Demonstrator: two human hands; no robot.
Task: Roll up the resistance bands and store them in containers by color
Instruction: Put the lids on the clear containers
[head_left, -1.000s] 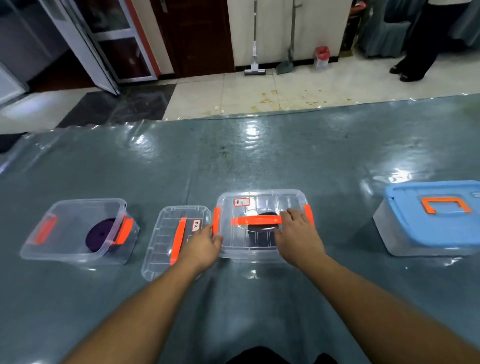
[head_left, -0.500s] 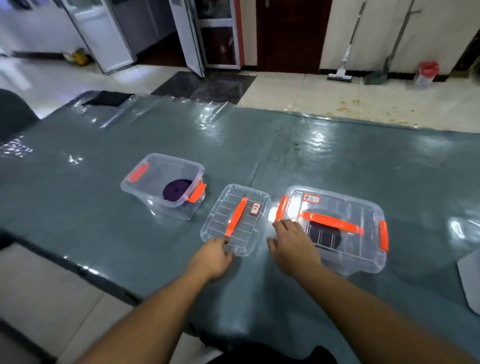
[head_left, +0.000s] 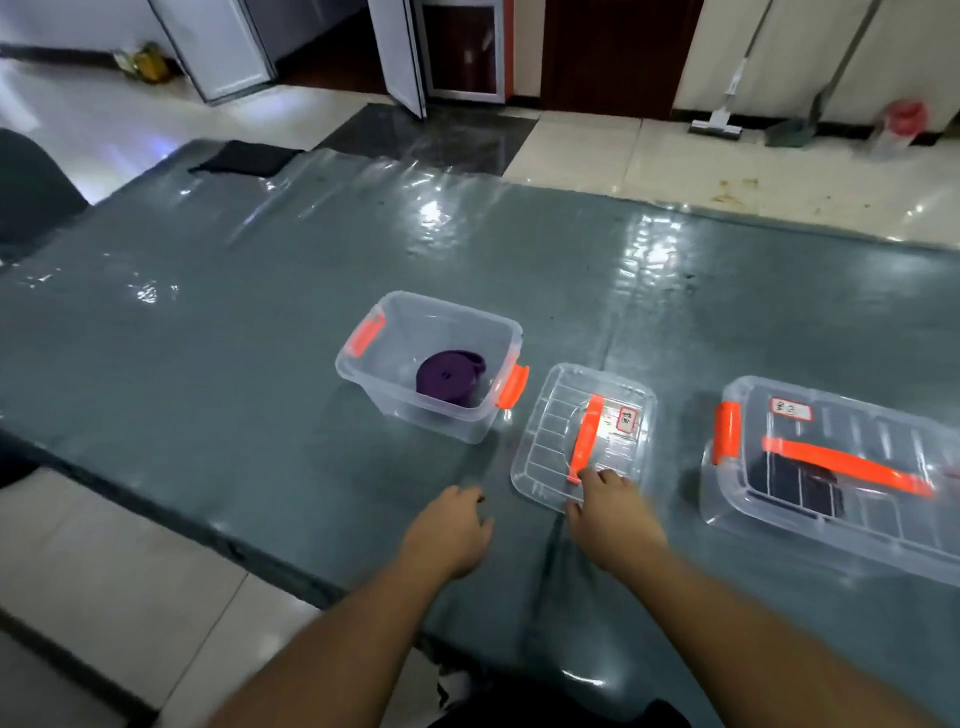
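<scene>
Lid (head_left: 584, 434) of clear, ribbed plastic with an orange handle, light but slippery, lies flat on the worktop (head_left: 260, 338) at three o'clock of the open clear container (head_left: 431, 364) holding the rolled purple band (head_left: 449, 376), best taken by its near edge, where the right hand (head_left: 613, 512) rests its fingers while the left hand (head_left: 449, 527) hovers relaxed, holding nothing.

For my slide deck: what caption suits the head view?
Right hand touches the loose lid beside the open box holding a rolled purple band.

Bare table (head_left: 218, 364) lies left of the open bin (head_left: 431, 364); loose lid (head_left: 584, 431) crowds its right.
</scene>
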